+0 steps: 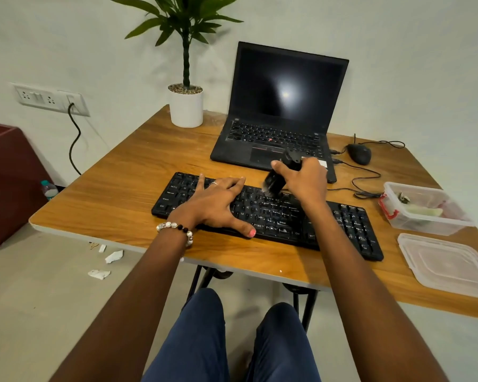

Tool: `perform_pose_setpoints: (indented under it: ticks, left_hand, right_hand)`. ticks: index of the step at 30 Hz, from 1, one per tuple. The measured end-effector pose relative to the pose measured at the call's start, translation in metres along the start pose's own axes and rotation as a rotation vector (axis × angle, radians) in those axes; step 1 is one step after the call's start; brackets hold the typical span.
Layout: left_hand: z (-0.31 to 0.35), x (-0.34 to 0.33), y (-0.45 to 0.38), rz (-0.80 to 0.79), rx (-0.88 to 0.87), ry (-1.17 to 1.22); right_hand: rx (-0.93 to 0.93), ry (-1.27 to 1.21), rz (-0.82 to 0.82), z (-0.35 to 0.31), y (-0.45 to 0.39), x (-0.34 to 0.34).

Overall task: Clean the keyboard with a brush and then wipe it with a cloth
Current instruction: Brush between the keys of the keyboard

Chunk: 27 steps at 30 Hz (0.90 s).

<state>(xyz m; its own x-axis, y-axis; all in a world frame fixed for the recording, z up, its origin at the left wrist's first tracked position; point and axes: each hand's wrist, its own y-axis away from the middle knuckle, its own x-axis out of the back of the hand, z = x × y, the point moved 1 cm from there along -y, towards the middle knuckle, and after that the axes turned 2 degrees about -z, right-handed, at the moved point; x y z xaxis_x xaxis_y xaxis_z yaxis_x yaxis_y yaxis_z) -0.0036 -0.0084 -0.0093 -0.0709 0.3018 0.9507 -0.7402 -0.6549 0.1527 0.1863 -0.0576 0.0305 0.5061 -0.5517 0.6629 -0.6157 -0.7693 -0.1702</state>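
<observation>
A black keyboard lies across the wooden table in front of me. My left hand rests flat on its left half, fingers spread and straight. My right hand grips a black brush above the keyboard's upper middle rows. The brush is blurred, and its bristle end touches the keys there. A pale cloth seems to lie inside the clear plastic box at the right.
An open black laptop stands behind the keyboard, a potted plant to its left. At the right are a black mouse with cables, a clear plastic box and its lid. Paper scraps lie on the floor.
</observation>
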Motion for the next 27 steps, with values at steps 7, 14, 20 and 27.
perform_pose_setpoints:
  ticks: [7,14,20,27]
  left_hand:
    - [0.001,-0.001,0.001,0.04,-0.023,-0.008]
    - [0.002,-0.006,-0.003,0.204,0.035,0.116]
    - [0.003,-0.008,-0.011,0.336,0.117,0.248]
    - [0.017,-0.008,-0.02,0.45,0.271,0.329]
  right_hand:
    - [0.011,-0.249,-0.023,-0.009,0.005,0.005]
    - [-0.037,0.109,0.126,0.007,0.005,0.015]
    - [-0.041,-0.181,0.034,-0.001,0.003,0.01]
    - [0.035,0.231,0.211,0.006,0.006,0.02]
